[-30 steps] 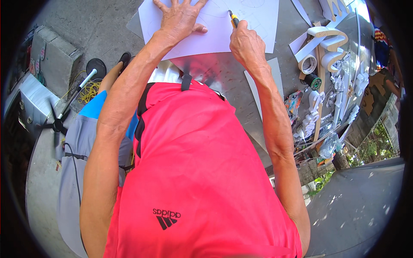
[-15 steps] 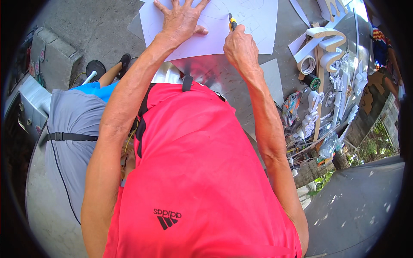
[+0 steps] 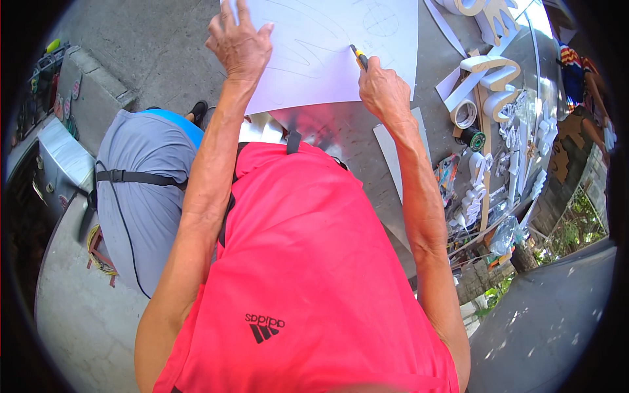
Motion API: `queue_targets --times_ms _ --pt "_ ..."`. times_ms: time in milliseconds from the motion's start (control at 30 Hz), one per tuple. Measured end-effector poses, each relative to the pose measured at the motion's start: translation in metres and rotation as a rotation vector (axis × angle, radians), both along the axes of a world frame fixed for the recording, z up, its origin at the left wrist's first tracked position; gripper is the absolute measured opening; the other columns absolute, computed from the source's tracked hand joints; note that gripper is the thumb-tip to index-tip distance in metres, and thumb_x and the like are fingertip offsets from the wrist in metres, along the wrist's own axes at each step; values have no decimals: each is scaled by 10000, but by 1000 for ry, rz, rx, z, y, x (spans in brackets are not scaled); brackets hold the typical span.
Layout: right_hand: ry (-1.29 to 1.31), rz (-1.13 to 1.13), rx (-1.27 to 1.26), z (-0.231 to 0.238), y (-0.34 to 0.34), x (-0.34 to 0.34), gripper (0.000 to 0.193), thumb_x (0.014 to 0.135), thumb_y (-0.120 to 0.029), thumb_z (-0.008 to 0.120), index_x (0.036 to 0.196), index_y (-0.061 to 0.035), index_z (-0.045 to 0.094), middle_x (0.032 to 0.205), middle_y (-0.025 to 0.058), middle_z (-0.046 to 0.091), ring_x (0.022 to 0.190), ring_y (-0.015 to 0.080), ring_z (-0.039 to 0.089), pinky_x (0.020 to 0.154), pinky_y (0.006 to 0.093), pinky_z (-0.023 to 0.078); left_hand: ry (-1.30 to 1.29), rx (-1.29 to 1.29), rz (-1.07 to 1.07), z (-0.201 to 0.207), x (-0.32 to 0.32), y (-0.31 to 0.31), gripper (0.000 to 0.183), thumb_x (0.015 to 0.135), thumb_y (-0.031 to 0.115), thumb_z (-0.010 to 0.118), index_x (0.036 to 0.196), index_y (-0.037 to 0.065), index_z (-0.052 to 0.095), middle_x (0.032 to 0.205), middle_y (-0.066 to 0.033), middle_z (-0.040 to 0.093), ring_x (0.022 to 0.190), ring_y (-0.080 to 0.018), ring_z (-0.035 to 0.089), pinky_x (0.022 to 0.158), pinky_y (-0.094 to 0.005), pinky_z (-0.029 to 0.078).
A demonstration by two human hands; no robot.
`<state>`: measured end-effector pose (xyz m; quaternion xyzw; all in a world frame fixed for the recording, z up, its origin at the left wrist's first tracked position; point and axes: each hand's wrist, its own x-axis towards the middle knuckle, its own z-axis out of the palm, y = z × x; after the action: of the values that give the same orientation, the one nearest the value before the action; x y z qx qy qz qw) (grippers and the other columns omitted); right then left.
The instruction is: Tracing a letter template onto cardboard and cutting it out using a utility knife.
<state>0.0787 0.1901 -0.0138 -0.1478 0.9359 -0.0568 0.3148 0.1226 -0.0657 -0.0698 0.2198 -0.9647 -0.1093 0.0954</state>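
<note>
A large white sheet (image 3: 327, 75) with pencil-drawn curves and a circle lies on the grey metal table. My right hand (image 3: 385, 92) is closed around a yellow and black utility knife (image 3: 360, 59), its tip at the sheet near the drawn lines. Over the sheet's left edge is my left hand (image 3: 240, 47), its fingers apart and nothing held in it. Whether that hand touches the paper, I cannot tell.
White cut letter shapes (image 3: 491, 69), a tape roll (image 3: 464, 114) and a green-rimmed black spool (image 3: 473, 138) crowd the table's right side. A white strip (image 3: 389, 157) lies by my right forearm. Grey cloth (image 3: 141, 196) with a black strap is at left.
My left hand has shifted left from lying spread on the sheet to its left edge. The sheet and the right hand with the knife sit lower in view, and the view itself has shifted.
</note>
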Motion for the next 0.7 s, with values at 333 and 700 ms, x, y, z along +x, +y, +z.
queue_targets --times_ms 333,700 --pt "10 97 38 -2 9 -11 256 1021 -272 466 1012 -24 529 792 261 689 740 461 681 675 578 500 19 249 -27 2 67 -9 880 762 223 839 1458 -80 394 1371 -257 537 1184 -428 504 1049 -493 402" --pt "88 122 30 -6 18 -17 226 1007 -208 455 1000 -10 564 807 257 703 749 451 698 665 564 511 -55 328 76 11 90 31 922 760 262 852 1456 -103 370 1246 -279 546 1153 -387 550 1008 -462 452"
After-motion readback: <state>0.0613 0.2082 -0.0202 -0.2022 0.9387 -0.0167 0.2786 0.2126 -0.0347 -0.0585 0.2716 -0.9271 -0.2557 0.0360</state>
